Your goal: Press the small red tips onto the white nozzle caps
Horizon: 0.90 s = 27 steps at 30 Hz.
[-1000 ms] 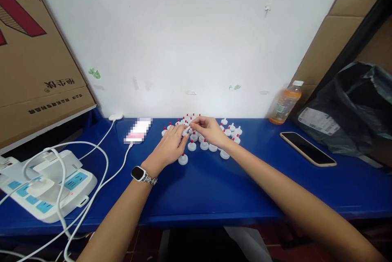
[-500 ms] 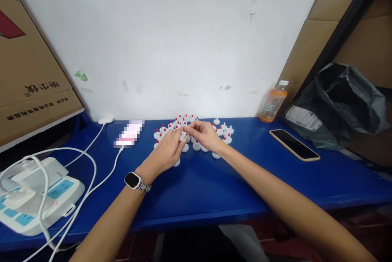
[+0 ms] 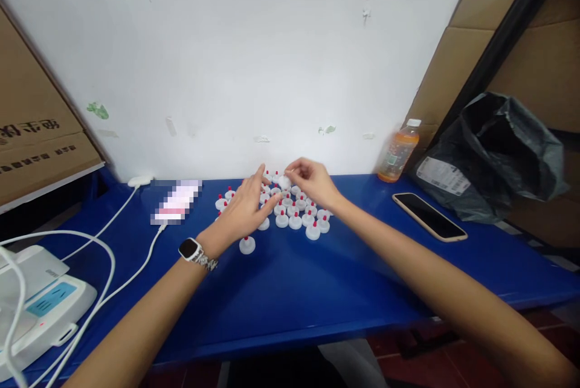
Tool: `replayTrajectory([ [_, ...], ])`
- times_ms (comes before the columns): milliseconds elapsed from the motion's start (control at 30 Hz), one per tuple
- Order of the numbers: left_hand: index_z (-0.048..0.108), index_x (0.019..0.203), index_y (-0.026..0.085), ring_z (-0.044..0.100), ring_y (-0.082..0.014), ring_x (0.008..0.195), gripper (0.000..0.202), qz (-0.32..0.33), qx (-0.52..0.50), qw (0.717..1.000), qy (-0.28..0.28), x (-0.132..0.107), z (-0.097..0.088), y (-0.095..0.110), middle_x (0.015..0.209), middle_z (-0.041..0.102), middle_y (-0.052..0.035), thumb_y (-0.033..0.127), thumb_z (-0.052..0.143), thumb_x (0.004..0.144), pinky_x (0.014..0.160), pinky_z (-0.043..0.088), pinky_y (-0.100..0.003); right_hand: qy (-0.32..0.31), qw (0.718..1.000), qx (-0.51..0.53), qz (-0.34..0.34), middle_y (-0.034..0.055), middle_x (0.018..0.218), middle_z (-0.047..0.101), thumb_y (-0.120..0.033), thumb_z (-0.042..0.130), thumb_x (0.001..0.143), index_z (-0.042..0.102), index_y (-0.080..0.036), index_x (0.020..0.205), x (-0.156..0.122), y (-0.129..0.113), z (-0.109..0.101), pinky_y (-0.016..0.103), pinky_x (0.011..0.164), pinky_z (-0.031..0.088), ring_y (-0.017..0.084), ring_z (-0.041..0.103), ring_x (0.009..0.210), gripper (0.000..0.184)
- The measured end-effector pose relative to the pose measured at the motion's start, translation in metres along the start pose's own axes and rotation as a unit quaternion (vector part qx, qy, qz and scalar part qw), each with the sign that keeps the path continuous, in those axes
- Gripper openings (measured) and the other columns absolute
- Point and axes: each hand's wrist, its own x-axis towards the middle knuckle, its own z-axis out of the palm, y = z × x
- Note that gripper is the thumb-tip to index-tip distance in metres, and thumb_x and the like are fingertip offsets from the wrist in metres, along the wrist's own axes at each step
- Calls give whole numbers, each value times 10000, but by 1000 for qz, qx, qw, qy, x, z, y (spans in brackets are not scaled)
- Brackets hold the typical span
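Note:
Several white nozzle caps with red tips (image 3: 295, 220) stand upright in a cluster on the blue table (image 3: 290, 297). My left hand (image 3: 247, 203) hovers over the left part of the cluster, thumb and fingers spread, holding nothing that I can see. Past it, at the back of the cluster, my right hand (image 3: 312, 179) pinches a white nozzle cap (image 3: 284, 182) between thumb and fingertips. The held cap's tip is hidden by the fingers. One red-tipped cap (image 3: 247, 245) sits apart, nearer the table's front edge. My left forearm wears a watch (image 3: 190, 249).
A power strip (image 3: 67, 303) with looping white cables lies at the left, near a lit phone (image 3: 179, 200). On the right are an orange drink bottle (image 3: 399, 152), a dark phone (image 3: 429, 216) and a grey plastic bag (image 3: 480, 164). A white wall (image 3: 254, 61) rises behind.
My hands have moved apart. The left hand has opened its fingers; the right has shifted slightly right and back with a white nozzle cap in its pinch. The view has turned slightly.

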Motion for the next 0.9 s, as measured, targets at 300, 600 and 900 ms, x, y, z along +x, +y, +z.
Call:
replayTrajectory([
  [300,564,1242,183,546,-282,1154,376,13,48,998,-25,35,24,-2,1222,596,-115,421,401,1001,1014,436,-476,-37,936,-331,115,93,835,746,-145,654,758,728,-135,801,74,73,-15,238,696,480,163,662,758,87],
  [600,596,1163,215,545,-274,1120,317,14,47,999,-23,28,25,-3,1171,598,-92,414,412,999,986,442,-466,-138,939,-283,138,52,720,748,-288,666,854,775,-135,799,68,61,-7,207,643,463,135,651,662,195],
  [900,607,1155,193,555,-273,1076,313,58,49,997,-31,41,29,18,1122,611,-99,369,398,1003,968,451,-466,31,950,-299,86,97,1032,703,-447,422,1002,724,-184,1100,14,72,-81,320,938,446,208,624,1029,412],
])
